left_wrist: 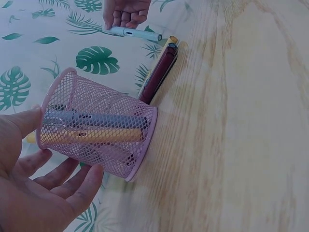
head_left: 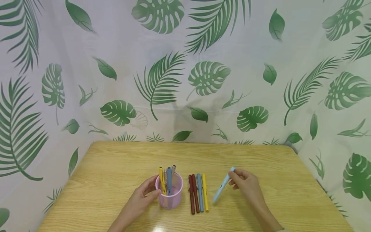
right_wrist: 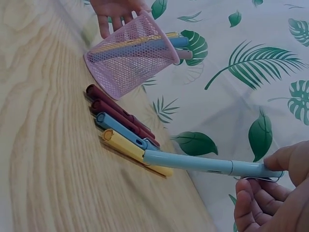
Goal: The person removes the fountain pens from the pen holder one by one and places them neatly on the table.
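My left hand (head_left: 144,194) holds a pink mesh pen cup (head_left: 175,200) by its side, the thumb near the rim. Upright inside the cup lean a yellow pen (head_left: 161,177), a blue pen (head_left: 169,180) and a grey pen (head_left: 173,169). Between my right thumb and fingers a light blue pen (right_wrist: 198,163) is pinched by its capped, clip end; it tilts down to the left above the table. My right hand (head_left: 245,184) is to the right of a row of pens: two dark red pens (head_left: 192,196), a blue pen (head_left: 200,193) and a yellow pen (head_left: 205,195).
The pen row lies just right of the cup on a wood-grain table (head_left: 116,161). Behind the table's far edge hangs a white cloth (head_left: 121,87) printed with green leaves, which also covers both sides.
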Motion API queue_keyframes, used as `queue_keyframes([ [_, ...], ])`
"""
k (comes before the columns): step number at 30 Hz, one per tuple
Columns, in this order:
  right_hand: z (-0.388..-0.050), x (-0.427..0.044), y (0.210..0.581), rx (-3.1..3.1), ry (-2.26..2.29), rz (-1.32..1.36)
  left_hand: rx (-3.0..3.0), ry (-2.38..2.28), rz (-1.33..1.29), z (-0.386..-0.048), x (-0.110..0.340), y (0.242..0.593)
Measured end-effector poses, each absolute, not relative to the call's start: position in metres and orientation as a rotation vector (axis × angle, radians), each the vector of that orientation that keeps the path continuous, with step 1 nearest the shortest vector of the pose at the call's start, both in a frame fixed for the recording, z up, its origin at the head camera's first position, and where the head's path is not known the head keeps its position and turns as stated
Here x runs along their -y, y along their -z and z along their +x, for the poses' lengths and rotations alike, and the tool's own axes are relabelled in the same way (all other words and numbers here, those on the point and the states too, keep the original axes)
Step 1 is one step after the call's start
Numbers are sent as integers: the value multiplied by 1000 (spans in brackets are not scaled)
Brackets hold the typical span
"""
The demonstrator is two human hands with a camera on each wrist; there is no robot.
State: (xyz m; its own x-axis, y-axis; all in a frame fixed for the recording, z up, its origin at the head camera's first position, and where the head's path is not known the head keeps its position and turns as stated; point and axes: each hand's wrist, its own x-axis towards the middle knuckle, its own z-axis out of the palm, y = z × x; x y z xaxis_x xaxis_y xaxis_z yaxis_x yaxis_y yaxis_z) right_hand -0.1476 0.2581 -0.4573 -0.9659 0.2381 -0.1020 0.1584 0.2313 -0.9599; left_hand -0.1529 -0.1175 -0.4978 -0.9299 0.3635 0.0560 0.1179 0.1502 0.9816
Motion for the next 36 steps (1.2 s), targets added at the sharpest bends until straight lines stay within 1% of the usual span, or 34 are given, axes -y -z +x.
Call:
queue_keyframes([
  [21, -156, -247, 477, 2540, -1796, -353, -2210, -1902, 485, -154, 117, 500],
  [36, -168, -236, 489, 2531, -1771, -411, -2210, -1901, 471, -153, 117, 498],
])
